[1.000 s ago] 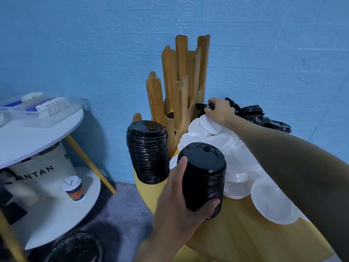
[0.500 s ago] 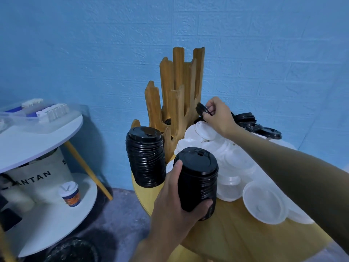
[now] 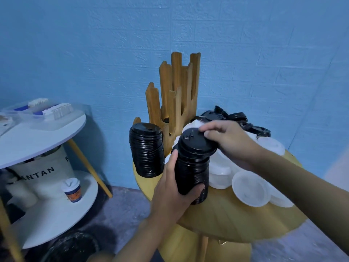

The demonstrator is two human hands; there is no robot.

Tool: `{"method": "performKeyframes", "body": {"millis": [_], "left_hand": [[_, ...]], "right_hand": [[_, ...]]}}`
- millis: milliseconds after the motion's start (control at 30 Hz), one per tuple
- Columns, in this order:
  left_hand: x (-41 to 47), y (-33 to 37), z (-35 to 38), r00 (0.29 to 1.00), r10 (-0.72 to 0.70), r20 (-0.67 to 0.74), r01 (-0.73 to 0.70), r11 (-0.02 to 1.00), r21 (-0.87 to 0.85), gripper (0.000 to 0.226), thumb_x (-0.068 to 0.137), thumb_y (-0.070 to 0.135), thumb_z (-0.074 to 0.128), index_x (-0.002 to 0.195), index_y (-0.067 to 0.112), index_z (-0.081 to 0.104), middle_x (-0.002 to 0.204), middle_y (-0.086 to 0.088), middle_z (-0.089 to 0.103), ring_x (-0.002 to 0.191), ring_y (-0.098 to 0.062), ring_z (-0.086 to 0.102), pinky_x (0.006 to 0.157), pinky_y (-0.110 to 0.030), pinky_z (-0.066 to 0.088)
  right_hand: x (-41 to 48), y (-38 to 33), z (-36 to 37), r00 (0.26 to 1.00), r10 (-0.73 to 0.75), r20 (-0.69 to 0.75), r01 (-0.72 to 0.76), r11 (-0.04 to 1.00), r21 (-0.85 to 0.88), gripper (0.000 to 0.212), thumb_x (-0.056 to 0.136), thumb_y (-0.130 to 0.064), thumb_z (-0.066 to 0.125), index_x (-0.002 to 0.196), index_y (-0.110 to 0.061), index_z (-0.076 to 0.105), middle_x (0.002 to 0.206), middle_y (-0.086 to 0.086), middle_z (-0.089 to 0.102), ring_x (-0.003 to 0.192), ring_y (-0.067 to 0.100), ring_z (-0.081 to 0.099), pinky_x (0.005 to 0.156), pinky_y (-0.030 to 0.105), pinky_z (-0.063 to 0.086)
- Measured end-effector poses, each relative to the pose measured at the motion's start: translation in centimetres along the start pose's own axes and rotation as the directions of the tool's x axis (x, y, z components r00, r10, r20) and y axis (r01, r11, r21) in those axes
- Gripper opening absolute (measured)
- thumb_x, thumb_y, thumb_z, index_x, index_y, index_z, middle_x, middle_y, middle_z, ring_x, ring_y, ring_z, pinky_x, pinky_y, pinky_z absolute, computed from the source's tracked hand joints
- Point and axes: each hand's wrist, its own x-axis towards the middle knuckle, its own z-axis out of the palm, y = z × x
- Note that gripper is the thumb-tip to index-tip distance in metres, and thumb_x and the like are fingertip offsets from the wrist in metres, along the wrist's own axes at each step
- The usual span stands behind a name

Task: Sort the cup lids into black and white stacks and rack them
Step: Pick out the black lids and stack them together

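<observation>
Hands meet at the centre of the frame over a round wooden table [image 3: 236, 222]. The left hand [image 3: 174, 188] grips a tall stack of black lids [image 3: 192, 169]: the thumb runs up the stack's left side and the fingers wrap round its lower front. The bottom of the stack is near the table's front left edge, and I cannot tell whether it rests on the wood or is held just above it. The right hand [image 3: 228, 140] reaches in from the right, and its fingers curl over the far right rim of the top black lid [image 3: 194, 143], which sits slightly off to the right of the lids under it and looks a little tilted.

Just left of that stack, a second stack of black lids [image 3: 146, 152] stands in the front left slot of the wooden rack [image 3: 177, 95], whose upright slats rise at the top centre of the table. Right of centre, under and past the right forearm, lies a heap of white lids [image 3: 249, 190], some upside down. Behind the right hand, loose black lids [image 3: 238, 118] are piled at the table's far side, against the blue wall [image 3: 188, 31].

At the left of the frame stands a white two-shelf side table [image 3: 37, 138]. A clear plastic box [image 3: 47, 112] sits on its top. A lidded paper cup [image 3: 72, 190] and a pale canvas bag [image 3: 43, 169] stand on its lower shelf.
</observation>
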Motion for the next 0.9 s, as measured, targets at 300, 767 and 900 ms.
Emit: {"method": "performKeyframes", "body": {"millis": [300,767,900], "left_hand": [[-0.5,0.2,-0.5,0.998,-0.062,-0.025,0.058,0.992,-0.114,0.108,0.072,0.055,0.077,0.145,0.063,-0.003,0.146,0.028,0.041,0.132,0.001,0.047,0.102,-0.043,0.050],[-2.0,-1.8,-3.5,0.960,-0.138,-0.242,0.097,0.980,-0.175,0.104,0.069,0.030,0.089,0.148,0.048,0.024,0.136,0.017,0.036,0.128,0.003,0.043,0.092,-0.012,0.043],[-1.9,-2.3,-4.1,0.957,-0.153,-0.245,0.123,0.984,-0.131,0.106,0.074,0.027,0.087,0.155,0.039,0.020,0.137,0.014,0.036,0.125,0.011,0.040,0.086,0.002,0.037]], "right_hand": [[-2.4,0.9,1.4,0.970,0.026,0.240,0.035,0.968,-0.247,0.037,0.085,-0.028,0.074,0.120,-0.033,0.063,0.120,-0.019,0.063,0.106,-0.005,0.060,0.086,0.013,0.048],[-2.0,1.3,5.4,0.916,-0.158,0.369,0.297,0.886,-0.356,0.050,0.085,-0.022,0.076,0.129,-0.033,0.057,0.134,-0.015,0.046,0.127,-0.005,0.041,0.104,0.017,0.037],[-1.9,1.4,6.3,0.917,-0.164,0.363,0.310,0.867,-0.391,0.053,0.088,-0.021,0.072,0.135,-0.034,0.052,0.141,-0.016,0.036,0.129,-0.004,0.037,0.097,0.004,0.030]]}}
